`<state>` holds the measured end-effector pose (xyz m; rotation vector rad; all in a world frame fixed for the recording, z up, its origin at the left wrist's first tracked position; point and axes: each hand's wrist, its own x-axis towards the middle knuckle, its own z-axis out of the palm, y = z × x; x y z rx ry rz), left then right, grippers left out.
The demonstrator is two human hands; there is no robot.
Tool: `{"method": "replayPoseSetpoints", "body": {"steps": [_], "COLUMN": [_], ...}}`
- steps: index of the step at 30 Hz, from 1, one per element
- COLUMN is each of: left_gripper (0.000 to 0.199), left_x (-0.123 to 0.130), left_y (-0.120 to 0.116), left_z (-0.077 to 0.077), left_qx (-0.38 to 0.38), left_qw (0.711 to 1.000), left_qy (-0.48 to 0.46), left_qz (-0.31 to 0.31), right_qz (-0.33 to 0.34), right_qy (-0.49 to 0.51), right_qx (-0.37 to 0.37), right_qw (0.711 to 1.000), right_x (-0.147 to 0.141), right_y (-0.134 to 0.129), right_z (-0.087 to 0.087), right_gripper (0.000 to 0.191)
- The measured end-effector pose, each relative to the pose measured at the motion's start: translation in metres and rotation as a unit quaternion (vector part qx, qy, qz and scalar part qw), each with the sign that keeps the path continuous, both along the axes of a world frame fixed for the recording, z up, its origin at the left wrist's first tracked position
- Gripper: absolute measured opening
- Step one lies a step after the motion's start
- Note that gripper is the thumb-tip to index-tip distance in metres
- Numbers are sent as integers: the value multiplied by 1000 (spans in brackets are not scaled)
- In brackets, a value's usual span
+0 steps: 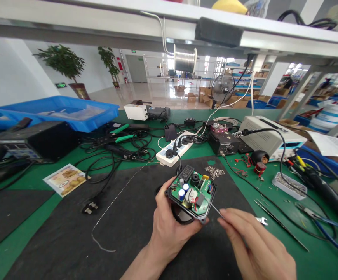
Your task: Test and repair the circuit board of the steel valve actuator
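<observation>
A black housing with an open top shows a green circuit board (175, 186) carrying blue capacitors, a black relay and a red wire. My left hand (169, 225) is wrapped round the housing from the left and below, tilting it above the black mat. Pinched in my right hand (253, 241) is a thin metal tool (214, 208), whose far end reaches over the board; its exact contact point is too small to tell. Behind the housing, a heap of small metal nuts (215, 172) lies on the mat.
A white power strip (175, 149) stands behind the housing. On the right are tweezers (282, 225), pliers (310, 212), a tray of small parts (290, 186) and a soldering iron. Cables and a blue bin (55, 109) are at left. A solder spool (185, 60) hangs from the shelf.
</observation>
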<state>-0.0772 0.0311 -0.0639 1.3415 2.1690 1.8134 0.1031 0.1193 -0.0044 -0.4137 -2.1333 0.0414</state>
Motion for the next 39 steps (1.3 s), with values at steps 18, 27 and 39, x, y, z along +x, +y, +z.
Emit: {"method": "replayPoseSetpoints", "body": {"steps": [18, 27, 39], "left_gripper": [108, 107, 108], "left_x": [0, 0, -1], "left_y": [0, -1, -2], "left_z": [1, 3, -1], "left_qx": [5, -1, 8], "left_qw": [1000, 1000, 999], "left_qy": [-9, 2, 8], "left_qz": [-10, -5, -34], "right_qz": [74, 271, 154], "right_qy": [66, 173, 81], "right_qx": [-342, -835, -336], "right_qw": [934, 447, 926], "right_x": [-2, -9, 5], "right_y": [-7, -10, -5], "right_z": [6, 3, -5], "right_gripper": [9, 34, 28]}}
